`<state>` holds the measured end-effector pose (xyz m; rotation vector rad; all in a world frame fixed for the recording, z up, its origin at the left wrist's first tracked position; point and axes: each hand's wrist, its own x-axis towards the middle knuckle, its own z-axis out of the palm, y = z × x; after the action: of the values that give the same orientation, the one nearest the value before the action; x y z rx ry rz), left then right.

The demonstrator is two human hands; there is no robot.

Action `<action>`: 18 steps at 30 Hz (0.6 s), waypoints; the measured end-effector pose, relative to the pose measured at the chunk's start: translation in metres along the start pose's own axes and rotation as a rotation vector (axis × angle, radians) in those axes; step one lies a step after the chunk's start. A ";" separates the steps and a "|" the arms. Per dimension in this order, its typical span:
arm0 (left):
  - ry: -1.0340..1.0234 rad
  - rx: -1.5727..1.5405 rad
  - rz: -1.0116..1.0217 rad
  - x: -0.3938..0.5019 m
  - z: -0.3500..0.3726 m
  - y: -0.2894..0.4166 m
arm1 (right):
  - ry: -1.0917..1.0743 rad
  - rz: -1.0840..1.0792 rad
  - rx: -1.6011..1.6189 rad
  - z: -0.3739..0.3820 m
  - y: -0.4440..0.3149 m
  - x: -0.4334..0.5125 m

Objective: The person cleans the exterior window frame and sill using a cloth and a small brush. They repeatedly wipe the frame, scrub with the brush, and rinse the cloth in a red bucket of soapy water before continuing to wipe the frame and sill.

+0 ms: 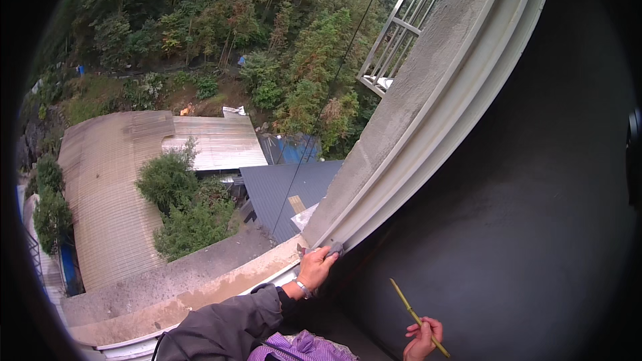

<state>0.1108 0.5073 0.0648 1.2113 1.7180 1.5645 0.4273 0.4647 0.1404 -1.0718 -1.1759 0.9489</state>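
My left hand (316, 268), with a silvery band at the wrist, is closed on a grey cloth (336, 249) at the lower corner of a white window frame (426, 125). A small dark pointed piece shows beside its fingers; what it is I cannot tell. Lower right, my right hand (425, 338) holds a thin yellow-green jointed stick (412, 313), which looks like bamboo and points up and left. The stick touches nothing but the hand.
The concrete sill (241, 286) runs along the lower left, beyond the frame. Outside, far below, lie metal roofs (110, 185) and trees. A metal window cage (401, 35) juts from the outer wall. A dark wall (501, 220) fills the right side.
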 end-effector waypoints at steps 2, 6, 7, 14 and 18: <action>-0.002 -0.889 -0.002 0.012 -0.005 0.062 | 0.025 0.031 0.023 0.005 -0.007 -0.001; 0.020 -0.491 0.798 0.060 -0.044 0.201 | 0.035 -0.007 0.129 0.012 -0.019 0.002; 0.079 -0.362 1.056 0.078 -0.053 0.241 | 0.038 -0.025 0.137 0.013 -0.019 0.004; 0.261 -0.057 1.034 0.161 -0.071 0.407 | 0.113 -0.279 -0.001 0.006 0.004 0.020; 0.272 0.009 1.033 0.176 -0.074 0.384 | 0.115 -0.374 0.128 0.018 -0.036 0.041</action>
<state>0.0695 0.5971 0.4821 2.1631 1.2541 2.3558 0.4161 0.4980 0.1853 -0.7597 -1.1531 0.6514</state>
